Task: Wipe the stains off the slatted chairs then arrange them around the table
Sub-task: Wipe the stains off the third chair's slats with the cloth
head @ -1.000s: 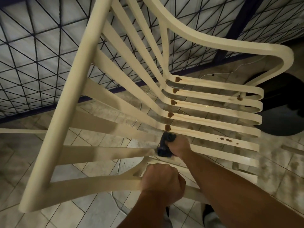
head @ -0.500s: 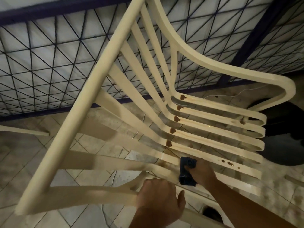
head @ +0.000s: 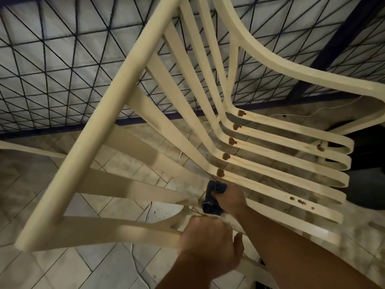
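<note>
Two hands work on a cream slatted chair (head: pixel 100 126) that is tipped at a slant, its back reaching up to the left and its seat running off to the right. Nearest the camera, the left hand (head: pixel 208 243) is curled tight round the closest rail of the frame, knuckles up and thumb sticking out to the right. Just beyond it, the right hand (head: pixel 231 199) grips a dark cloth (head: pixel 212 200), fingers wrapped round it, and presses it against a slat where the back bends into the seat. The right forearm crosses over the near slats from the lower right.

Beyond the cloth, five brown stains (head: pixel 226 156) sit in a row, one on each slat at the bend, the closest just beside the cloth. A few small brown spots (head: pixel 300 201) dot a seat slat farther right, and one more brown mark (head: pixel 320 147) shows near the looped slat ends.

Under the chair lies a tiled floor (head: pixel 41 184), grubby in patches, with a thin white cable (head: pixel 133 257) trailing across it. To the right, partly hidden by the seat, is a dark object (head: pixel 366 184) too dim to make out. Farthest back stands a pale wall behind a dark metal grille (head: pixel 62 59) of crossed bars.
</note>
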{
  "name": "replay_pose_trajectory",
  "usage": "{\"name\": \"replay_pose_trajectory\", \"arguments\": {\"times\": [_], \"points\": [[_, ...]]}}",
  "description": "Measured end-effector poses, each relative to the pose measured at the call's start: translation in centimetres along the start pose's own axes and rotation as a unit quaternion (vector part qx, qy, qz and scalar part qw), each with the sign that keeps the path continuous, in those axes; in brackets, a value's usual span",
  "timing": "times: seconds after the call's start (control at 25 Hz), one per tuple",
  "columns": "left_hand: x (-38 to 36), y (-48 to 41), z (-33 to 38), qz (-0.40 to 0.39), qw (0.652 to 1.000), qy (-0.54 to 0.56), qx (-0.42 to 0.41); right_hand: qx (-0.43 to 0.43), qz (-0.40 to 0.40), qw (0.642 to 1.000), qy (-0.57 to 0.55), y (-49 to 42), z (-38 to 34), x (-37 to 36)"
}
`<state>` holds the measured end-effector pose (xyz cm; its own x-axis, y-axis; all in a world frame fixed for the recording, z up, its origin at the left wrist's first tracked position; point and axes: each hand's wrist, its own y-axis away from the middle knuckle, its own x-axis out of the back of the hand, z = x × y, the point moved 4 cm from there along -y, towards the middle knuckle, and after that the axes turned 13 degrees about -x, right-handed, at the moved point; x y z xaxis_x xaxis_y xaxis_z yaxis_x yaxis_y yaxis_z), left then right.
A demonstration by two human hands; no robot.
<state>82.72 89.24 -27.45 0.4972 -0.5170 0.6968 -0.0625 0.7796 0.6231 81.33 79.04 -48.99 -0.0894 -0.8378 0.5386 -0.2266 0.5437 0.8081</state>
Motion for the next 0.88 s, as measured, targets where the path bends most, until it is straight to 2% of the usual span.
{"name": "replay_pose_trajectory", "arguments": {"times": [0.32,0.64,0.88], "points": [[0.0,0.2,0.1,0.013,1.000,-0.007,-0.001,-0.034,0.005,0.999,-0.027,0.0,1.0,1.2],[-0.4,-0.2,-0.1,0.005,1.000,-0.028,-0.010,0.003,-0.045,0.998,-0.032,1.3,-0.2,-0.1],[-0.6,-0.2,0.1,0.000,0.999,-0.048,0.015,0.019,-0.060,0.997,0.050,2.4,0.4,1.5]]}}
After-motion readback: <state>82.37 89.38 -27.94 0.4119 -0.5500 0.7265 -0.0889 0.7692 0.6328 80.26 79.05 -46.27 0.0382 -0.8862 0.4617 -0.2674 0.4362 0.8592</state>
